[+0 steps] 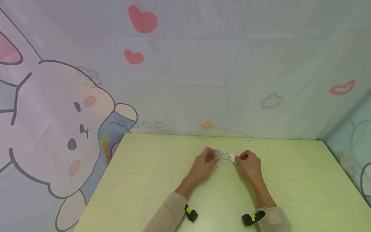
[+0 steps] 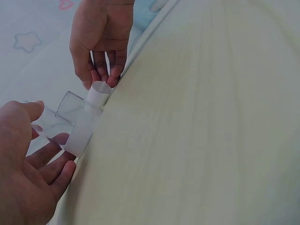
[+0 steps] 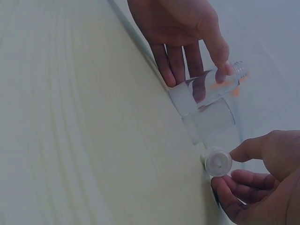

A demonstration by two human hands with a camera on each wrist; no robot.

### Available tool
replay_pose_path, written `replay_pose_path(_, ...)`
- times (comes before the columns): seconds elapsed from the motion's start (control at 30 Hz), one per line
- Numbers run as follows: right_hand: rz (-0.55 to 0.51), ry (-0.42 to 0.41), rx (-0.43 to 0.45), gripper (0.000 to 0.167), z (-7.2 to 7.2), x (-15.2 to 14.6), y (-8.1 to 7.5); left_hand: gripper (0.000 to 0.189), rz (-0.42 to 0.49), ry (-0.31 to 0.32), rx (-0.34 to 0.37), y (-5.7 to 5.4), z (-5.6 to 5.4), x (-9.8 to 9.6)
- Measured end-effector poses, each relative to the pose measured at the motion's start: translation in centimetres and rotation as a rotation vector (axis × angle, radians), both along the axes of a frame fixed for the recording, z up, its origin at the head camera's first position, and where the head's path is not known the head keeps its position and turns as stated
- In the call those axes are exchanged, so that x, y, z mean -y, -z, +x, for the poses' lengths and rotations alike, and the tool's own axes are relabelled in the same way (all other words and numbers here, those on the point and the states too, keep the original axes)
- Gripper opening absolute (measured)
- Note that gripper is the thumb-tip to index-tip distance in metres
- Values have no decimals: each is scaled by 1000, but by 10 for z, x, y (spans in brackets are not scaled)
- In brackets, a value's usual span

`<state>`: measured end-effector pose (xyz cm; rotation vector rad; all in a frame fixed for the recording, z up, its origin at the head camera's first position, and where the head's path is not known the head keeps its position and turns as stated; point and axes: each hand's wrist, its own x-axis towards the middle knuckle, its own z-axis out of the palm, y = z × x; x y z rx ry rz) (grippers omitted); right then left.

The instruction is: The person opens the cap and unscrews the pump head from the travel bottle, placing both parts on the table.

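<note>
My left hand (image 1: 203, 163) holds a small clear bottle (image 3: 213, 87) between thumb and fingers. The bottle stands upright, its threaded neck bare at the top and its lower part frosted white. Right beside it, between the two hands, a clear open-topped cylinder (image 1: 225, 159) stands on the table. On the other side, my right hand (image 1: 250, 165) pinches a small white cap (image 3: 219, 162) with thumb and fingertips. In the left wrist view the cap (image 2: 99, 94) shows as a short white tube close to the cylinder.
The pale yellow-green table (image 1: 298, 180) runs back to a cloth backdrop (image 1: 185, 96) printed with a rabbit, hearts and stars. A black strap device (image 1: 191, 213) sits on the left wrist, and a similar one (image 1: 252, 218) on the right.
</note>
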<state>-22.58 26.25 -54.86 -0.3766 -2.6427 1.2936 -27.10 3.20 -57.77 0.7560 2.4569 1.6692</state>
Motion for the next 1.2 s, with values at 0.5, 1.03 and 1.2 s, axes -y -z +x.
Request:
replay_pose_path(0.5, 7, -16, 6, 21, -1, -3, 2, 34, 3, -1, -5, -1, 1, 0)
replay_pose_path(1.03, 11, -47, 12, 21, 0, -4, -3, 35, -16, -12, -7, -4, 1, 0)
replay_pose_path(1.2, 23, -55, 24, 21, 1, -5, -4, 34, -11, -9, -19, -3, 2, 0)
